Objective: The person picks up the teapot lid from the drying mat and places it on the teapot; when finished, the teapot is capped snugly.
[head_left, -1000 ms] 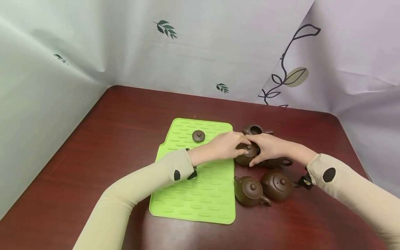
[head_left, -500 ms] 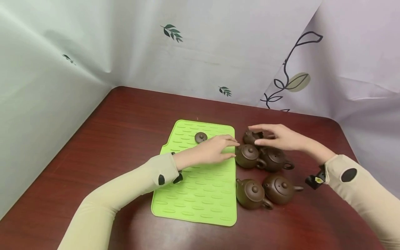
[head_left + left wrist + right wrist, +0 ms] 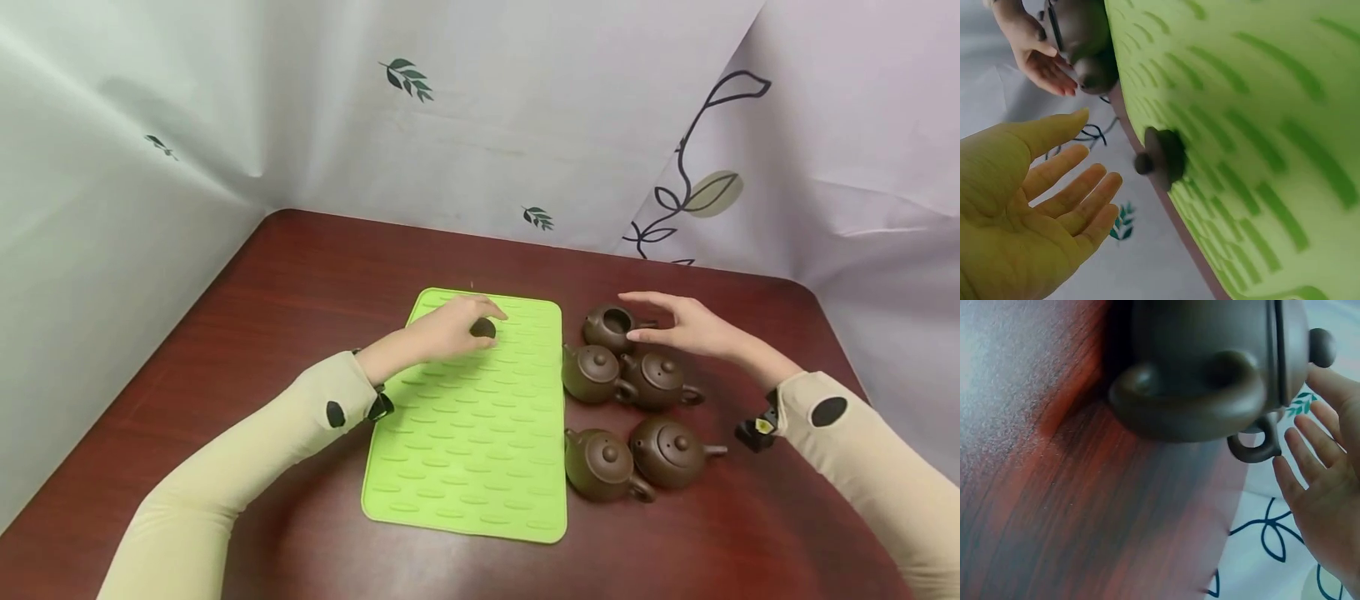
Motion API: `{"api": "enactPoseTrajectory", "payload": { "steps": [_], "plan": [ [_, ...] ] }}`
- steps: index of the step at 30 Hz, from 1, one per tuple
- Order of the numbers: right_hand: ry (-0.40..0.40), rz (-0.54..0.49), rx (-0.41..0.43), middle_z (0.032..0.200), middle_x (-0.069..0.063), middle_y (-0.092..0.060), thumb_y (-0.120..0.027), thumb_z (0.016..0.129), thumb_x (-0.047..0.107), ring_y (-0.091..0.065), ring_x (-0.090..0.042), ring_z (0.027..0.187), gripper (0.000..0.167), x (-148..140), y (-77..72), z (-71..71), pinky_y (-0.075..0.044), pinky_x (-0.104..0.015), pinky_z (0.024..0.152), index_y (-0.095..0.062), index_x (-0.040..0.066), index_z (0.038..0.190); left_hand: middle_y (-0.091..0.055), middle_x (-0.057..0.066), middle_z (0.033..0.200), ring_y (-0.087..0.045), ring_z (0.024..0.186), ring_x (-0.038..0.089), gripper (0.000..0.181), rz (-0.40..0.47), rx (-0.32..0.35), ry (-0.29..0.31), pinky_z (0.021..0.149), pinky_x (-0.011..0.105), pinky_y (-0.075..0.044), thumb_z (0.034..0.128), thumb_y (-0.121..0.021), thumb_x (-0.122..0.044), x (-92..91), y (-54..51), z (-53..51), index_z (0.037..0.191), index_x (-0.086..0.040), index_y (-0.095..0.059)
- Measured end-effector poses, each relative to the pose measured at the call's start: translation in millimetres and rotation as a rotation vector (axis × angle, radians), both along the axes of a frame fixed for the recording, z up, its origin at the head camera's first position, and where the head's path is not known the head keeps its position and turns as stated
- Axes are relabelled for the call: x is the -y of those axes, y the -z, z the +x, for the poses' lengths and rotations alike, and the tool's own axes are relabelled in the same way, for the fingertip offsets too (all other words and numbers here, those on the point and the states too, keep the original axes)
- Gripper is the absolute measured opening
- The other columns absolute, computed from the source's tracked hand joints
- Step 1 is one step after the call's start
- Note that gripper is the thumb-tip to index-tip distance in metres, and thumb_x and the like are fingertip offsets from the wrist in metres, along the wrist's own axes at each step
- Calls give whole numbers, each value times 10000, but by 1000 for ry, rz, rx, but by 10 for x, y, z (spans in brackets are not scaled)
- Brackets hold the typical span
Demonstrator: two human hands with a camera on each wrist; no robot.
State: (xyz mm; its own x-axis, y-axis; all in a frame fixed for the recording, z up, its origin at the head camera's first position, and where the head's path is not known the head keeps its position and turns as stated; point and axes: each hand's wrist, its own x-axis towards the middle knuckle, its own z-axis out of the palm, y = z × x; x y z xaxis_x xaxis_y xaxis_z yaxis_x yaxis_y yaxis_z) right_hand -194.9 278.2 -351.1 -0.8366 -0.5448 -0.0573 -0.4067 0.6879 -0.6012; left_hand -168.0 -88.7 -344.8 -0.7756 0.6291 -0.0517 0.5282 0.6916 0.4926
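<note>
A loose brown teapot lid (image 3: pixel 483 331) lies on the green mat (image 3: pixel 465 442), its knob up. My left hand (image 3: pixel 450 327) hovers over it with thumb and fingers spread to either side; in the left wrist view a gap shows between the fingers and the lid (image 3: pixel 1165 159). Right of the mat's far end stands a lidless brown teapot (image 3: pixel 609 327), its round mouth showing. Beside its handle my right hand (image 3: pixel 690 323) holds nothing, fingers extended and apart from the thumb. The right wrist view has that hand (image 3: pixel 1329 469) behind a nearer teapot (image 3: pixel 1210 356).
Two lidded teapots, one at the mat edge (image 3: pixel 594 372) and one to its right (image 3: pixel 660 381), stand just nearer than the lidless one. Two more lidded teapots (image 3: pixel 603 464) (image 3: pixel 670 450) sit closer to the front. The red-brown table (image 3: pixel 247 333) meets pale curtains behind.
My left hand has drawn back leftward from the lidded teapot to the loose lid. My right hand has let go of that teapot and moved right and away, beside the lidless one.
</note>
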Motion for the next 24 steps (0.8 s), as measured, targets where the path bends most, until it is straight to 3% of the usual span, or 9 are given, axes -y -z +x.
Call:
{"api": "enactPoseTrajectory", "payload": {
  "steps": [9, 15, 24],
  "plan": [
    [-41, 17, -15, 1337, -111, -524, -677, 854, 344, -524, -303, 1188, 591, 50, 89, -28, -484, -467, 887, -477, 132, 1368, -579, 104, 1261, -557, 1124, 248, 422, 22, 48, -104, 940, 395, -459, 840, -709, -196, 183, 129, -104, 1223, -49, -610],
    [-14, 32, -40, 1316, -117, -543, -689, 838, 365, -555, -299, 1147, 591, 53, 134, -40, -491, -471, 862, -501, 141, 1351, -649, 69, 1142, -595, 1055, 215, 280, 57, 34, -99, 912, 384, -477, 842, -707, -186, 197, 179, -122, 1100, -81, -694],
    [-41, 20, -15, 1338, -99, -518, -691, 840, 336, -492, -309, 1224, 574, 40, 130, -85, -457, -470, 926, -494, 129, 1338, -652, 76, 1124, -610, 1004, 210, 244, 51, 42, -129, 800, 329, -518, 852, -694, -172, 177, 209, -160, 1081, -88, -709]
  ]
}}
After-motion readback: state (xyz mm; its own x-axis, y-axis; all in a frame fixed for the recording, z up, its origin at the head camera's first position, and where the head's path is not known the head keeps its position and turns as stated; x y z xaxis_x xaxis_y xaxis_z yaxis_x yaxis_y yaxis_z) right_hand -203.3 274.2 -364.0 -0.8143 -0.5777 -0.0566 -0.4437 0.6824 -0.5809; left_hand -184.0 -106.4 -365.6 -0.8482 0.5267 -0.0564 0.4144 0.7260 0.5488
